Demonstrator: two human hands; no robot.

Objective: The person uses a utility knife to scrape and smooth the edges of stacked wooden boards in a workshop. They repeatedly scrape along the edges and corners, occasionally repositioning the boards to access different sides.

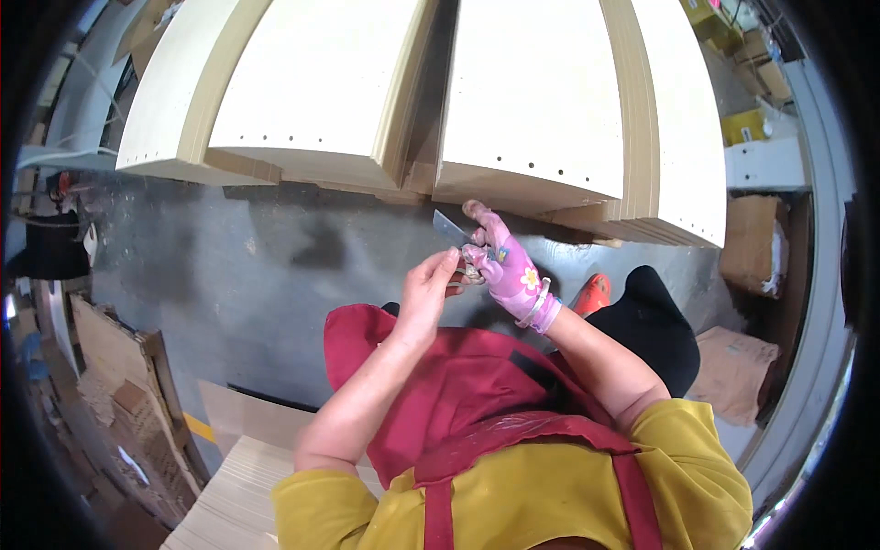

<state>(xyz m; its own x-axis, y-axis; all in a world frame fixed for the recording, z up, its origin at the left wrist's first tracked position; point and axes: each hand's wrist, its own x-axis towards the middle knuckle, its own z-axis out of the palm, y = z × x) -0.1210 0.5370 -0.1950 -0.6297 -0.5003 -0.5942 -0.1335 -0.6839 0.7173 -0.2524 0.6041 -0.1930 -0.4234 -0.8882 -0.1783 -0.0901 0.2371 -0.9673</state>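
Two hands close together near the middle of the view, in front of the red apron [458, 390]. On the right hand [507, 266], wears a pink glove [529, 298] with flower pattern and stained fingertips [473, 210]. Holds in it a thin flat metal blade [447, 225], gripped at its lower end by the gloved fingers, with the free end tilted up and left, toward the stacks of white boards [536, 92]. Points one gloved finger up to the near board edge; cannot tell whether touching it or only just beside it. Has the left hand [429, 289] bare, with thumb and fingers bent together, close against the gloved fingers. Cannot tell whether pinching something small there or merely touching the glove. On the boards, rows of small dark holes [532, 166] along the near edges. Under the hands, grey floor [266, 275]. To the right, an orange shoe [594, 293] near the black trousers [653, 321], and farther off a brown cardboard box [752, 240]. At the lower left, another stack of pale boards [234, 500].
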